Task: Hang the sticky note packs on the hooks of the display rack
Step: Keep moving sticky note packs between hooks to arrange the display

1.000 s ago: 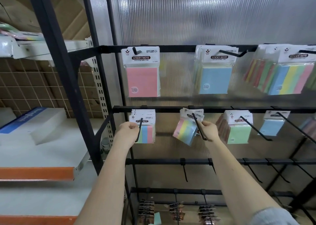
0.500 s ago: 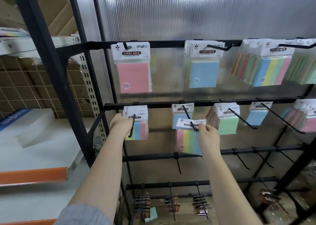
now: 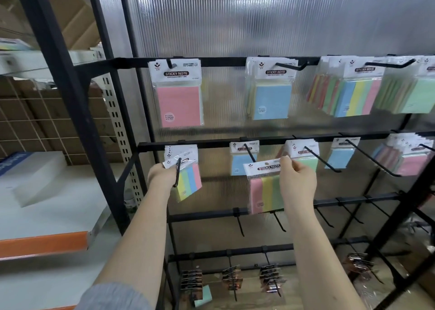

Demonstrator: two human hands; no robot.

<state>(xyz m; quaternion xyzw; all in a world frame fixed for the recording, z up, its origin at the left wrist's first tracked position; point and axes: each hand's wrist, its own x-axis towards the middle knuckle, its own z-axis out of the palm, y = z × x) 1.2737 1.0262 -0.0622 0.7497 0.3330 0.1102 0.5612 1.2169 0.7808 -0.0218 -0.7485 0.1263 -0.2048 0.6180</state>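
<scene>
My right hand (image 3: 297,182) pinches the white header of a striped sticky note pack (image 3: 264,190), held free in front of the rack, just below a hook (image 3: 249,152) that carries a blue pack (image 3: 242,161). My left hand (image 3: 162,176) grips the header of another striped pack (image 3: 188,182) at the leftmost middle-row hook (image 3: 177,172), with more packs behind it. The black display rack (image 3: 211,142) holds pink (image 3: 177,93), blue and striped packs on its top bar.
Empty hooks (image 3: 240,225) stick out of the third bar, below my right hand. Dark clip packs (image 3: 231,279) hang on the lowest bar. A black upright post (image 3: 70,112) and a white shelf with an orange edge (image 3: 44,241) stand at left.
My right hand has drawn the striped pack off the blue pack's hook, down and toward me. My left hand stays at the leftmost hook, its pack now tilted. The view shifted right.
</scene>
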